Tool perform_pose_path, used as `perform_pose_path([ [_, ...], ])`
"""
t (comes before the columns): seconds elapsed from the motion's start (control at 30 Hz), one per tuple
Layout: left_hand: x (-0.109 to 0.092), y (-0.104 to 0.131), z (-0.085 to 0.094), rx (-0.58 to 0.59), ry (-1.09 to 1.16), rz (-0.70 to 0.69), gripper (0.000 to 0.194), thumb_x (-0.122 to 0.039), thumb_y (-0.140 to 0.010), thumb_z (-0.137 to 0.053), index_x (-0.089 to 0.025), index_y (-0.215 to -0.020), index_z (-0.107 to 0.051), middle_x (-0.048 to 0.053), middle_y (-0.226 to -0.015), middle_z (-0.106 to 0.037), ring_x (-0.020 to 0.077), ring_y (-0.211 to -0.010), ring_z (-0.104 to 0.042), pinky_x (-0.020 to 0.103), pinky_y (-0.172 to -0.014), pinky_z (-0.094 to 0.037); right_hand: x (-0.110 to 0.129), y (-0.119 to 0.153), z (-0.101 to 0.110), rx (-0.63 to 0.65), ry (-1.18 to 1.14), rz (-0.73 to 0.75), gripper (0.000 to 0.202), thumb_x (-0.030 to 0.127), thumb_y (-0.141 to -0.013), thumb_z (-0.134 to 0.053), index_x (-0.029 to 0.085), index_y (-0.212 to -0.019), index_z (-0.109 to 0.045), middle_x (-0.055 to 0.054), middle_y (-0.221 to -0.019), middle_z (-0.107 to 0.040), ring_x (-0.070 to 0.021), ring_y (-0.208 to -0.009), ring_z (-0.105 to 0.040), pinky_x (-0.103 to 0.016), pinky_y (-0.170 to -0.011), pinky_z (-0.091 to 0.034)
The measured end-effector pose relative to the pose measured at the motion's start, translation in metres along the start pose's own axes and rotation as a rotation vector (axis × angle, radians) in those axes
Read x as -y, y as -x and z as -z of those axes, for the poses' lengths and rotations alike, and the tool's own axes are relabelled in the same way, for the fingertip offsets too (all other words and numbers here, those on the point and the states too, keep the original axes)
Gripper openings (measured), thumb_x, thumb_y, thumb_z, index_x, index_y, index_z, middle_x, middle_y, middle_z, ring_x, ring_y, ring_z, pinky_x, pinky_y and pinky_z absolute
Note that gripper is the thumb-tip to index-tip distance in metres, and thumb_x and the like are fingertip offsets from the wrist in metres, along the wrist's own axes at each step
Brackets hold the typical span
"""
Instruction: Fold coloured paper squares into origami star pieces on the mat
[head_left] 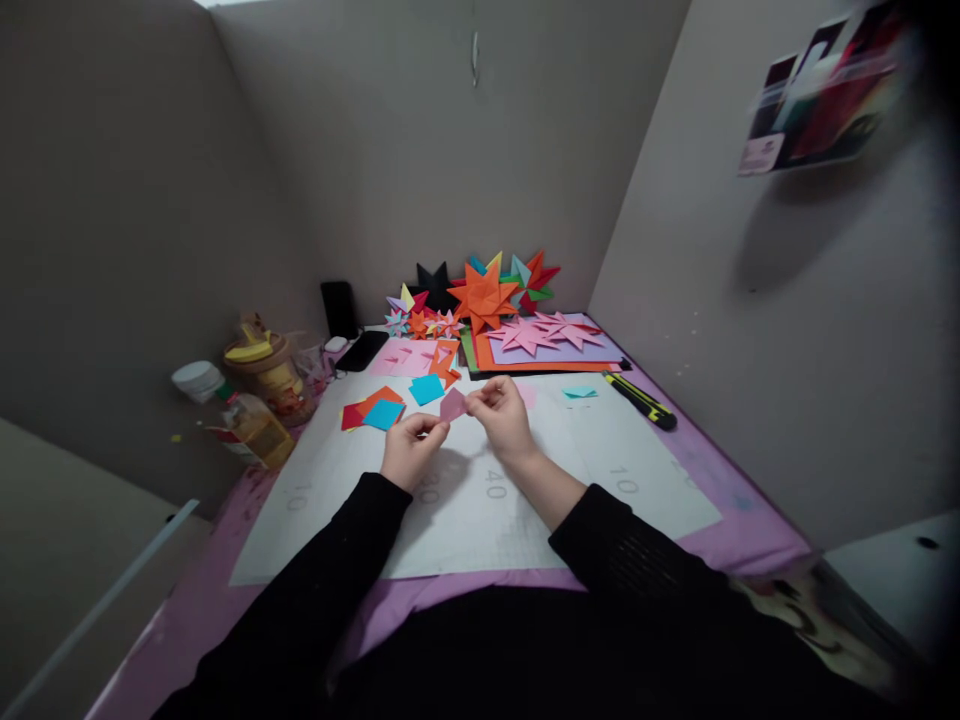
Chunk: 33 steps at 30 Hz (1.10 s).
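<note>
Above the white sheet, a small purple-pink paper piece [452, 405] is stretched between my two hands. My left hand [414, 447] pinches its lower left edge between thumb and fingers. At its right side, my right hand [501, 412] grips it with thumb and fingertips. Blue paper squares [427, 389] lie just beyond my left hand. Another blue square [384, 415] overlaps orange and red ones to the left. A pale pink paper, partly hidden behind my right hand, rests on the sheet. A folded mint-green piece [580, 393] lies farther right.
Folded paper stars, among them a large orange one [484, 296], stand at the back. Pink stars [525, 336] lie on stacked coloured sheets. A yellow-black cutter [641, 400] is at right. A phone [363, 351], a bottle [255, 430] and a yellow-lidded cup [274, 375] are at left.
</note>
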<state>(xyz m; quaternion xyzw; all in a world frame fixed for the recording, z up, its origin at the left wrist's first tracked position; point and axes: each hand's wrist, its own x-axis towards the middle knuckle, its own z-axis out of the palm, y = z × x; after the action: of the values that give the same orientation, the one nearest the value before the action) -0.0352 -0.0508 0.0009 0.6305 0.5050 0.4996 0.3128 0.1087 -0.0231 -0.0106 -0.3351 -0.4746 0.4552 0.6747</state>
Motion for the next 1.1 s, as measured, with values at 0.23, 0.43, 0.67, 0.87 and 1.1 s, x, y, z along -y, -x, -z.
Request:
perform_pose_path([
  [0.23, 0.007, -0.001, 0.002, -0.057, 0.039, -0.028, 0.019, -0.033, -0.07, -0.062, -0.015, -0.066, -0.063, 0.0, -0.057, -0.059, 0.0096, -0.049, -0.052, 0.021, -0.048, -0.043, -0.01, 0.007, -0.007, 0.147, -0.017, -0.124, 0.031, 0.036, -0.063, -0.069, 0.019, -0.085, -0.054, 0.001, -0.071, -0.056, -0.0105, -0.06, -0.05, -0.022, -0.052, -0.04],
  [0.43, 0.005, 0.001, 0.0, -0.023, 0.022, -0.023, 0.019, -0.033, -0.07, -0.061, -0.014, -0.064, -0.063, -0.001, -0.055, -0.058, 0.0097, -0.049, -0.051, 0.021, -0.049, -0.043, -0.01, 0.017, -0.018, 0.107, -0.027, -0.278, 0.029, 0.04, -0.061, -0.071, 0.016, -0.059, -0.054, 0.006, -0.048, -0.045, -0.0066, -0.042, -0.036, -0.022, -0.041, -0.027],
  [0.67, 0.004, 0.002, 0.0, -0.032, 0.036, 0.02, 0.022, -0.034, -0.069, -0.062, -0.014, -0.061, -0.06, -0.001, -0.053, -0.055, 0.009, -0.049, -0.048, 0.02, -0.048, -0.04, -0.001, -0.006, 0.0, -0.002, -0.104, -0.297, 0.031, 0.038, -0.059, -0.071, 0.016, -0.051, -0.05, 0.007, -0.042, -0.041, -0.0048, -0.038, -0.031, -0.021, -0.038, -0.02],
  [0.87, 0.009, -0.002, 0.003, -0.071, 0.169, 0.136, 0.026, -0.039, -0.068, -0.063, -0.013, -0.063, -0.06, -0.001, -0.054, -0.055, 0.0093, -0.05, -0.049, 0.02, -0.049, -0.042, 0.004, -0.01, 0.005, -0.125, -0.203, -0.322, 0.029, 0.038, -0.056, -0.073, 0.017, -0.062, -0.054, 0.005, -0.05, -0.044, -0.0052, -0.043, -0.035, -0.019, -0.038, -0.024],
  [1.1, 0.0, 0.001, 0.0, 0.073, 0.157, 0.133, 0.026, -0.039, -0.068, -0.064, -0.013, -0.068, -0.06, 0.001, -0.06, -0.057, 0.0097, -0.054, -0.05, 0.019, -0.048, -0.042, -0.001, 0.006, -0.006, 0.141, -0.01, -0.217, 0.027, 0.042, -0.068, -0.064, 0.016, -0.07, -0.058, 0.004, -0.052, -0.046, -0.0059, -0.043, -0.035, -0.02, -0.04, -0.026],
])
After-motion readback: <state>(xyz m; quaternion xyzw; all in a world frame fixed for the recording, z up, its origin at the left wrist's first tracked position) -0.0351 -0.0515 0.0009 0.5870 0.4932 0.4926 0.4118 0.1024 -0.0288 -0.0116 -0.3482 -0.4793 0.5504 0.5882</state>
